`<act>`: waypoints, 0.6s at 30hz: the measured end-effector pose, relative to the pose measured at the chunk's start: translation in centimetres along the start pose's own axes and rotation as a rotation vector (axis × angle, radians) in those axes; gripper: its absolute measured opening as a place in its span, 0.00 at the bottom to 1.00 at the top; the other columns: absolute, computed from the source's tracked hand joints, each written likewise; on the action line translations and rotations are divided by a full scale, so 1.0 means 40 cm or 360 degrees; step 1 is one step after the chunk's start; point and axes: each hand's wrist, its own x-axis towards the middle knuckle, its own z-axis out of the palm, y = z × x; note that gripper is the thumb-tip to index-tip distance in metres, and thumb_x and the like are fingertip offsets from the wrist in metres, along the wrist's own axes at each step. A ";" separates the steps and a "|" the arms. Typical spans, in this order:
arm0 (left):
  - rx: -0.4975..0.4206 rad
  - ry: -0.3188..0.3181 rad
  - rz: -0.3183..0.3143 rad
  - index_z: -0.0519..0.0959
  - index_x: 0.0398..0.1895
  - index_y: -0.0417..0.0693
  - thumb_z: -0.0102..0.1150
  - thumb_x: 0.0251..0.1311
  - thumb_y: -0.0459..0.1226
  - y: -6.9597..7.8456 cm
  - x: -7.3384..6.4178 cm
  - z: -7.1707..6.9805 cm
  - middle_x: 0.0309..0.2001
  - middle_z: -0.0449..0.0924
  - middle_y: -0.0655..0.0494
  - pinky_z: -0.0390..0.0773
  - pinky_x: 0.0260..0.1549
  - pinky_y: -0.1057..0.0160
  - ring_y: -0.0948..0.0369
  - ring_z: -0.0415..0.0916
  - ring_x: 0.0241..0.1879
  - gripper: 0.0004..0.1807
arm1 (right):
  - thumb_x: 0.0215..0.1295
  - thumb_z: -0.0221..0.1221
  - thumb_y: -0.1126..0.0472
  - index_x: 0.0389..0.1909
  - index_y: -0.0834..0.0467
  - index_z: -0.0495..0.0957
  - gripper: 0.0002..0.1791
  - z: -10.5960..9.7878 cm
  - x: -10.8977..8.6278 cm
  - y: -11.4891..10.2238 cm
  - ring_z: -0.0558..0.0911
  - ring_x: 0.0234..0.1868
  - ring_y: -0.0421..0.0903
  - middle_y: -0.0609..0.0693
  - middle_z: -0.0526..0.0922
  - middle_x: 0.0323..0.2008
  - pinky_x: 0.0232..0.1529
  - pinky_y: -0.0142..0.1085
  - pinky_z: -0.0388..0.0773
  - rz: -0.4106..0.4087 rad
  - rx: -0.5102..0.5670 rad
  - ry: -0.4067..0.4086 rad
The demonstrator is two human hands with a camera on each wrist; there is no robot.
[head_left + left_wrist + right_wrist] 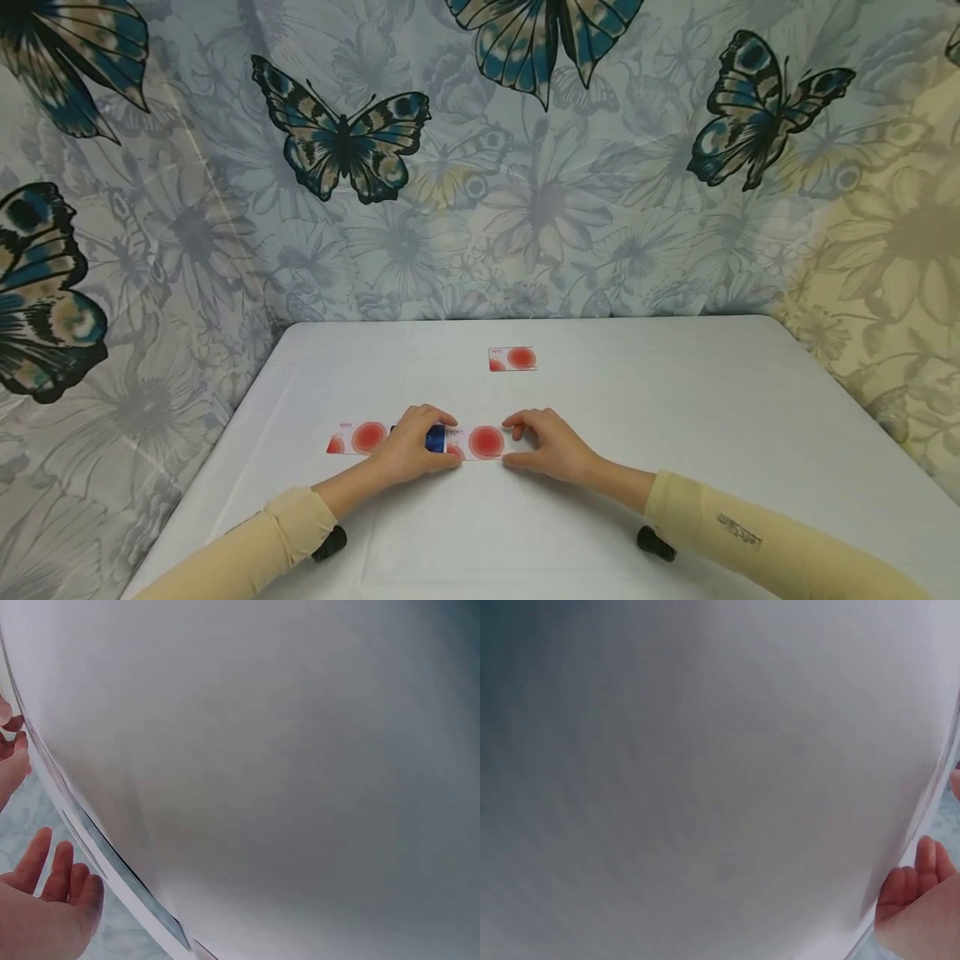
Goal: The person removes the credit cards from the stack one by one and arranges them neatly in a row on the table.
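A flat white rectangular pack with a red disc point(486, 442) lies on the table between both hands. My left hand point(411, 442) has its thumb and index finger at the front and back edges of its left end. Across from it, my right hand point(555, 447) pinches around the right-end corners with curled thumb and fingers. A blue pack point(436, 438) shows partly under the left hand, which hides its middle. Left of that hand lies another white-and-red pack point(356, 437), in the same row. Both hands also appear at the edges of the wrist views.
A further white-and-red pack point(513, 358) lies near the table's back edge. The white table point(675, 400) stands against butterfly-patterned fabric point(525, 208). Small black devices point(330, 543) sit beneath both wrists. Mostly tabletop fills the wrist views.
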 end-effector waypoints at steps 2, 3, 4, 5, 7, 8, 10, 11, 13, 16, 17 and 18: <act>-0.0039 0.0007 0.0040 0.78 0.51 0.49 0.73 0.52 0.46 0.008 -0.001 0.003 0.51 0.75 0.55 0.71 0.53 0.49 0.54 0.67 0.53 0.25 | 0.54 0.72 0.54 0.50 0.57 0.79 0.23 -0.001 -0.006 0.000 0.71 0.41 0.46 0.44 0.78 0.34 0.43 0.35 0.71 0.0013 0.0027 0.0002; -0.0061 0.0007 0.0058 0.78 0.52 0.48 0.72 0.52 0.46 0.013 -0.001 0.005 0.51 0.76 0.55 0.71 0.53 0.48 0.54 0.67 0.53 0.25 | 0.54 0.72 0.55 0.50 0.57 0.79 0.23 -0.001 -0.010 0.000 0.71 0.41 0.46 0.44 0.78 0.35 0.43 0.35 0.71 0.0013 0.0048 0.0007; -0.0088 0.0004 0.0073 0.78 0.52 0.48 0.72 0.52 0.46 0.018 -0.001 0.008 0.51 0.76 0.55 0.71 0.53 0.48 0.54 0.68 0.53 0.25 | 0.54 0.72 0.55 0.50 0.57 0.79 0.23 -0.001 -0.014 0.000 0.72 0.41 0.47 0.45 0.78 0.35 0.43 0.35 0.71 0.0013 0.0069 0.0010; -0.0119 -0.0003 0.0082 0.78 0.52 0.48 0.72 0.52 0.47 0.023 -0.002 0.011 0.50 0.76 0.55 0.71 0.53 0.48 0.55 0.68 0.53 0.26 | 0.54 0.72 0.55 0.50 0.57 0.79 0.23 -0.002 -0.017 0.000 0.72 0.41 0.47 0.45 0.78 0.35 0.43 0.35 0.71 0.0004 0.0089 0.0015; -0.0161 -0.0014 0.0111 0.77 0.52 0.47 0.72 0.52 0.47 0.032 -0.001 0.018 0.50 0.76 0.55 0.72 0.52 0.48 0.55 0.70 0.52 0.26 | 0.55 0.72 0.55 0.50 0.57 0.79 0.23 -0.004 -0.024 0.000 0.73 0.40 0.48 0.46 0.79 0.35 0.42 0.35 0.72 -0.0013 0.0123 0.0017; -0.0179 -0.0021 0.0127 0.77 0.52 0.47 0.72 0.53 0.47 0.038 -0.001 0.021 0.49 0.76 0.54 0.72 0.52 0.49 0.55 0.71 0.52 0.26 | 0.55 0.72 0.55 0.50 0.57 0.79 0.23 -0.005 -0.027 0.000 0.73 0.40 0.48 0.46 0.79 0.35 0.42 0.35 0.72 -0.0018 0.0138 0.0016; -0.0205 -0.0041 0.0141 0.77 0.53 0.47 0.72 0.53 0.47 0.048 -0.001 0.027 0.49 0.77 0.54 0.74 0.52 0.51 0.55 0.73 0.51 0.26 | 0.55 0.71 0.54 0.50 0.57 0.79 0.23 -0.007 -0.033 -0.002 0.73 0.40 0.49 0.46 0.79 0.36 0.42 0.36 0.73 -0.0023 0.0146 0.0014; -0.0212 -0.0048 0.0150 0.77 0.53 0.47 0.72 0.53 0.47 0.052 0.000 0.030 0.49 0.77 0.54 0.75 0.51 0.52 0.55 0.73 0.50 0.26 | 0.55 0.71 0.54 0.50 0.57 0.79 0.23 -0.008 -0.036 -0.002 0.73 0.40 0.49 0.46 0.79 0.36 0.42 0.36 0.73 -0.0021 0.0147 0.0012; -0.0218 -0.0058 0.0169 0.77 0.52 0.47 0.72 0.53 0.47 0.061 0.001 0.035 0.49 0.77 0.54 0.76 0.50 0.53 0.55 0.74 0.50 0.26 | 0.55 0.71 0.54 0.50 0.57 0.79 0.23 -0.012 -0.041 -0.003 0.73 0.40 0.49 0.46 0.79 0.35 0.42 0.36 0.73 -0.0023 0.0152 0.0011; -0.0239 -0.0069 0.0164 0.77 0.52 0.46 0.72 0.52 0.48 0.069 0.004 0.043 0.48 0.78 0.55 0.76 0.51 0.55 0.56 0.75 0.49 0.27 | 0.55 0.71 0.54 0.50 0.58 0.79 0.23 -0.016 -0.049 -0.002 0.74 0.39 0.49 0.47 0.79 0.36 0.41 0.36 0.73 -0.0028 0.0159 0.0022; -0.0251 -0.0068 0.0170 0.77 0.52 0.46 0.72 0.52 0.48 0.072 0.005 0.045 0.48 0.78 0.55 0.76 0.51 0.55 0.56 0.75 0.49 0.27 | 0.55 0.71 0.55 0.50 0.58 0.79 0.23 -0.017 -0.051 -0.001 0.74 0.39 0.49 0.47 0.79 0.36 0.42 0.36 0.73 -0.0031 0.0163 0.0026; -0.0263 -0.0067 0.0177 0.77 0.52 0.46 0.73 0.52 0.47 0.073 0.007 0.047 0.48 0.78 0.55 0.76 0.51 0.56 0.57 0.75 0.48 0.26 | 0.56 0.71 0.56 0.50 0.58 0.78 0.23 -0.019 -0.054 0.000 0.74 0.38 0.49 0.47 0.79 0.36 0.42 0.36 0.73 -0.0036 0.0169 0.0032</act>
